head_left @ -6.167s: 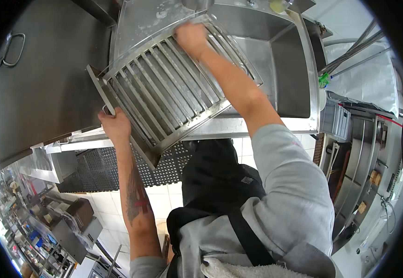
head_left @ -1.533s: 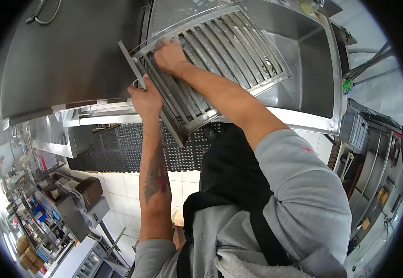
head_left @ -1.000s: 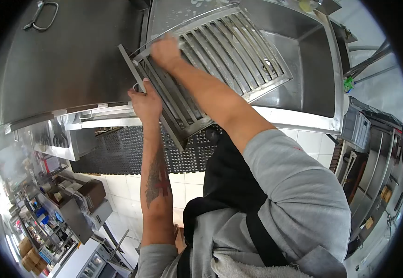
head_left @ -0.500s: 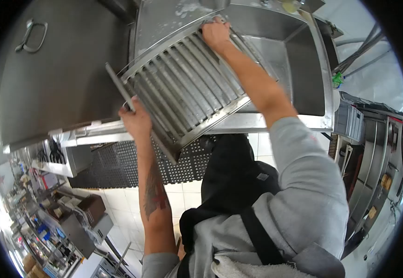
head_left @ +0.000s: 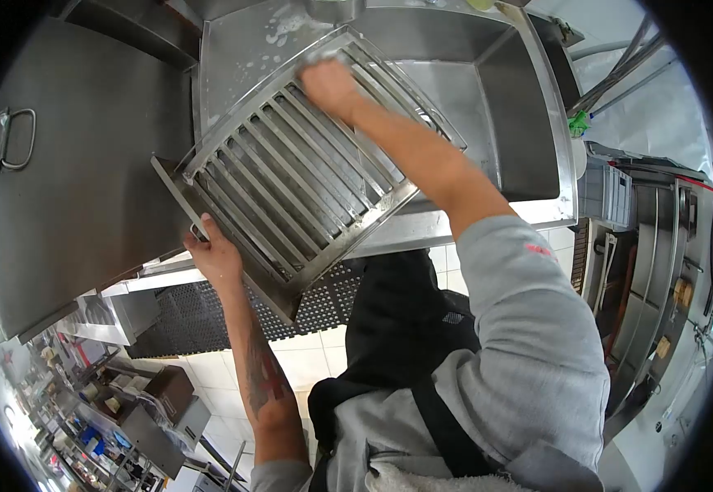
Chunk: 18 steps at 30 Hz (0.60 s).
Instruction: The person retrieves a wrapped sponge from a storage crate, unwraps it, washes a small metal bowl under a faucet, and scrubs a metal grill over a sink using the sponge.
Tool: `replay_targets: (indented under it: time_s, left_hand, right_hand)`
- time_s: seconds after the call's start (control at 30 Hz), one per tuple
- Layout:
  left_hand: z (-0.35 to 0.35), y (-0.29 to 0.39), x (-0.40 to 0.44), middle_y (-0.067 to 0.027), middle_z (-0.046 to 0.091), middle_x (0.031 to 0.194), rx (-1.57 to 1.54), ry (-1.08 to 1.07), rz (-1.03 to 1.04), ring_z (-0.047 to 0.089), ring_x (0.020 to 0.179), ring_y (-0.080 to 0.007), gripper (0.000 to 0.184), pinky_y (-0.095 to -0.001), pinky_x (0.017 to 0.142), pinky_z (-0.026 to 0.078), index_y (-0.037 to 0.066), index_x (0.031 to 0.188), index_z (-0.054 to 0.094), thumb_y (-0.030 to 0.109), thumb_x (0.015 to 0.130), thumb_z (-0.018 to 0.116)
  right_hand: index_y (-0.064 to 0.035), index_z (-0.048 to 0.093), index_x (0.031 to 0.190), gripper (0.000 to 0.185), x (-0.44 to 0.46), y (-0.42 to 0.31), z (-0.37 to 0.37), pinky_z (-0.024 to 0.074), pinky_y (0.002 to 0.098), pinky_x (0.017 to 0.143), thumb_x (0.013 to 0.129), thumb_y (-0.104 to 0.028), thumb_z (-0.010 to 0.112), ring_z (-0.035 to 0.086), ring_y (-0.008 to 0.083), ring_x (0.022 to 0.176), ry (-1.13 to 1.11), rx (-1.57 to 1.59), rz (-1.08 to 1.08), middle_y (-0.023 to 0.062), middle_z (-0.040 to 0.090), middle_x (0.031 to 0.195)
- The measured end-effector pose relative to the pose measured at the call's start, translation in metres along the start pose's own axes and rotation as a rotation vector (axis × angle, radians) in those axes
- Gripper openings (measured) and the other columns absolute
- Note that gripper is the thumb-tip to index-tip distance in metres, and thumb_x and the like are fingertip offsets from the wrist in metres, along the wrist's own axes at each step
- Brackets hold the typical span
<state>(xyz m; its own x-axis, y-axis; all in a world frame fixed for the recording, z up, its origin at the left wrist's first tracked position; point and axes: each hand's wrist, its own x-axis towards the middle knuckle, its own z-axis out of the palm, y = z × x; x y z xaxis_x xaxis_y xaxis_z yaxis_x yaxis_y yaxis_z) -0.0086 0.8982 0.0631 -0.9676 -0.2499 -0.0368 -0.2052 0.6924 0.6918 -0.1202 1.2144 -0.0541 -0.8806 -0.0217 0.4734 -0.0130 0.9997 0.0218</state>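
Note:
A slatted metal rack (head_left: 278, 168) lies tilted over the edge of a steel sink (head_left: 447, 107). My left hand (head_left: 215, 252) is closed round the end plate of the rack at its lower left side, by a small handle. On the upper part of the slats rests my right hand (head_left: 328, 82), closed and blurred by motion. Something greyish shows at its fingertips, too smeared to make out.
Left of the sink stands a large steel cabinet (head_left: 86, 164) with a bar handle. Soapy wet patches mark the drainboard (head_left: 242, 61). A perforated black mat (head_left: 201, 316) covers part of the floor. Grey crates (head_left: 605, 195) and shelving are at the right.
My right hand has come back down and left across the slats from the rack's far edge. The rack and my left hand appear lower and further left as the view has shifted.

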Motion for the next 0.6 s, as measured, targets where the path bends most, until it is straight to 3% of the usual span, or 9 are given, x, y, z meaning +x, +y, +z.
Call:
replay_targets:
  time_s: [0.07,0.1,0.17,0.23,0.3,0.33,0.4,0.47,0.6]
  left_hand:
    - [0.001,-0.009,0.006,-0.0309,0.062,0.105,-0.008,-0.017,-0.024,0.062,0.097,-0.0340,0.068,-0.0350,0.087,0.046,-0.020,0.123,0.042,0.041,0.096,0.057]
    - [0.006,-0.017,0.010,-0.0316,0.061,0.106,-0.002,0.022,0.034,0.062,0.098,-0.0350,0.068,-0.0356,0.088,0.046,-0.020,0.123,0.041,0.041,0.096,0.057]
    - [0.008,-0.019,0.012,-0.0322,0.061,0.106,0.005,0.059,0.107,0.061,0.100,-0.0360,0.069,-0.0362,0.089,0.046,-0.020,0.124,0.041,0.041,0.096,0.057]
    - [0.002,-0.009,0.004,-0.0336,0.059,0.111,-0.082,-0.007,0.112,0.060,0.104,-0.0392,0.070,-0.0381,0.091,0.045,-0.020,0.125,0.040,0.042,0.096,0.056]
    - [0.000,-0.014,0.007,-0.0337,0.059,0.112,-0.057,-0.020,0.071,0.059,0.105,-0.0397,0.071,-0.0387,0.092,0.044,-0.020,0.126,0.040,0.042,0.096,0.055]
    - [0.002,-0.016,0.009,-0.0338,0.058,0.114,-0.036,-0.030,0.033,0.059,0.106,-0.0402,0.072,-0.0394,0.092,0.044,-0.020,0.127,0.040,0.043,0.096,0.055]
    - [0.004,-0.014,0.009,-0.0326,0.059,0.112,-0.026,0.034,0.033,0.058,0.105,-0.0415,0.076,-0.0408,0.092,0.044,-0.019,0.128,0.040,0.047,0.094,0.055]
    - [-0.001,-0.011,0.005,-0.0341,0.058,0.113,0.013,0.033,0.064,0.058,0.106,-0.0436,0.080,-0.0427,0.093,0.044,-0.019,0.129,0.040,0.051,0.092,0.055]
    - [0.003,-0.019,0.009,-0.0383,0.055,0.116,0.012,0.040,0.036,0.056,0.112,-0.0471,0.083,-0.0462,0.095,0.044,-0.017,0.130,0.037,0.053,0.091,0.054]
  right_hand:
    - [-0.0092,0.075,0.084,0.024,0.021,0.020,-0.012,0.0482,0.0507,0.086,0.084,-0.020,0.053,0.068,0.0313,0.093,-0.294,0.226,0.398,0.0163,0.072,0.094]
    - [-0.0093,0.074,0.082,0.023,0.026,0.004,-0.013,0.0496,0.0481,0.082,0.082,-0.019,0.053,0.067,0.0309,0.090,-0.303,0.154,0.426,0.0151,0.072,0.092]
    - [-0.0102,0.073,0.080,0.021,0.019,-0.041,-0.018,0.0490,0.0465,0.079,0.083,-0.017,0.053,0.067,0.0306,0.089,-0.281,0.166,0.299,0.0133,0.072,0.087]
    - [-0.0044,0.070,0.089,0.020,0.000,-0.089,-0.048,0.0521,0.0434,0.072,0.080,-0.015,0.055,0.069,0.0289,0.083,-0.115,0.061,0.024,0.0161,0.070,0.085]
    - [-0.0037,0.070,0.096,0.025,-0.019,-0.105,-0.072,0.0507,0.0443,0.081,0.076,-0.009,0.057,0.066,0.0325,0.093,-0.343,0.363,-0.139,0.0168,0.069,0.092]
    - [-0.0037,0.070,0.096,0.025,-0.025,-0.098,-0.082,0.0507,0.0443,0.081,0.076,-0.009,0.057,0.066,0.0325,0.093,-0.346,0.350,-0.148,0.0168,0.069,0.092]
    - [-0.0103,0.071,0.102,0.034,-0.045,-0.076,-0.102,0.0492,0.0427,0.088,0.070,-0.006,0.063,0.063,0.0310,0.101,-0.581,0.640,-0.210,0.0131,0.068,0.104]
    - [-0.0120,0.071,0.106,0.044,-0.065,-0.040,-0.120,0.0489,0.0392,0.091,0.066,0.003,0.060,0.061,0.0333,0.103,-0.326,0.909,-0.202,0.0124,0.066,0.107]
    - [-0.0159,0.072,0.105,0.047,-0.098,0.054,-0.155,0.0503,0.0402,0.088,0.067,0.005,0.055,0.060,0.0350,0.102,-0.141,0.574,0.172,0.0160,0.065,0.105]
